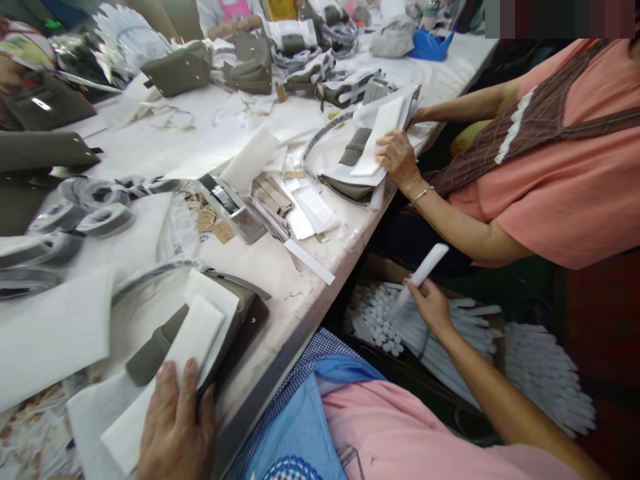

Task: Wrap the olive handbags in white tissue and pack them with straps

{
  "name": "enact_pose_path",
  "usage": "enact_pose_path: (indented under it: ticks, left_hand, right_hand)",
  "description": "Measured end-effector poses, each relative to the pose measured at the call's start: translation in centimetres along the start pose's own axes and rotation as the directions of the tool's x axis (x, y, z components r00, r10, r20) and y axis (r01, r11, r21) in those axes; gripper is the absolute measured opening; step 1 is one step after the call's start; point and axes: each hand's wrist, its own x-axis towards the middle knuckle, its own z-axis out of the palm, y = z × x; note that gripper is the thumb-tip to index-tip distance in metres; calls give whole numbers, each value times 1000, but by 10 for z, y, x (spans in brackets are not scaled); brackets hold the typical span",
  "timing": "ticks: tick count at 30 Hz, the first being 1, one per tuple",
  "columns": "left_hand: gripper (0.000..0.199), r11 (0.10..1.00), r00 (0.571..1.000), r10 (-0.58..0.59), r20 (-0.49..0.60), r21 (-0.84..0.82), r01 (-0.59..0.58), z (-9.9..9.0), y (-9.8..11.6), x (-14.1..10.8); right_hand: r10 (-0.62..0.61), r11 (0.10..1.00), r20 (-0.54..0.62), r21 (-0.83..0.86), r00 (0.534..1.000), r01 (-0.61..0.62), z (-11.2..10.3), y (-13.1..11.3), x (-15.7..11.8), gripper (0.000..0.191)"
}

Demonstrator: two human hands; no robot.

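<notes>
My left hand [177, 417] lies on a folded white padding strip [193, 333], fingers stretched out along it. Under the strip is a dark olive handbag [240, 300] on the table's near edge. Its flap or strap piece [155, 350] sticks out to the left, and its wrapped handle [160, 272] arches away from me. My right hand [431, 303], low beside the table, is closed around one end of a white paper-like roll [423, 270]. The roll is above a box of many similar white rolls [380, 320].
At right, a co-worker's hand [399, 157] holds white padding on another olive bag [350, 190]. A tape dispenser [233, 207], paper scraps and cardboard tags lie between the bags. Wrapped straps [103, 200] lie left. More bags [177, 67] and people are at the back.
</notes>
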Motion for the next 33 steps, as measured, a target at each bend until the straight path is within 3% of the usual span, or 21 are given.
enact_pose_path:
  ticks: [2,3,4,6,7,8,10,12,13,15,17,20,22,25,29,33]
  left_hand:
    - [72,1000,1000,24,-7,10,-24,-1,-1,1]
    - [72,999,999,34,-12,22,-34,-1,-1,1]
    - [72,998,999,43,-16,38,-43,-2,-1,1]
    - [72,995,998,65,-19,71,-64,-4,-2,0]
    - [72,993,997,81,-10,85,-79,-5,-3,0]
    - [72,990,995,98,2,97,-98,-6,-4,0]
    - [73,984,991,124,45,124,-129,-10,-9,2]
    - [72,980,984,138,114,127,-152,-17,-15,8]
    - [71,980,978,144,154,118,-163,-22,-17,12]
    - [70,979,964,155,216,93,-179,-34,-23,21]
    - [67,981,950,157,269,64,-181,-48,-26,32]
    - [65,986,926,155,345,10,-169,-65,-27,46]
    - [64,987,920,158,359,-19,-162,-72,-26,52]
    - [64,987,930,158,332,-42,-153,-75,-24,53]
    - [63,991,946,136,293,-50,-127,-71,-19,46]
    - [88,996,970,94,223,-26,-91,-55,-12,33]
  right_hand:
    - [-62,980,-13,191,998,64,-13,-54,5,53]
    - [-67,907,-2,416,998,62,-18,-81,3,51]
    - [-82,821,66,570,994,30,-22,-106,-4,48]
    - [-147,721,267,689,952,-82,-21,-146,-29,43]
    - [-196,722,395,678,897,-141,-17,-161,-44,44]
    - [-253,748,530,638,810,-183,-12,-171,-61,46]
    - [-370,831,741,534,561,-157,3,-184,-89,48]
    - [-471,872,812,488,344,43,18,-191,-106,43]
    - [-529,849,801,494,280,188,25,-196,-109,40]
    - [-668,698,715,503,208,510,38,-208,-107,35]
    - [-787,453,606,443,114,774,49,-223,-101,36]
    - [-866,151,499,284,-12,947,70,-245,-100,43]
    - [-907,55,420,209,-39,976,88,-258,-108,45]
    - [-957,-11,283,166,-58,986,117,-272,-126,38]
    - [-989,-11,144,177,-37,984,143,-275,-142,32]
    - [-999,0,52,204,-11,979,155,-269,-143,33]
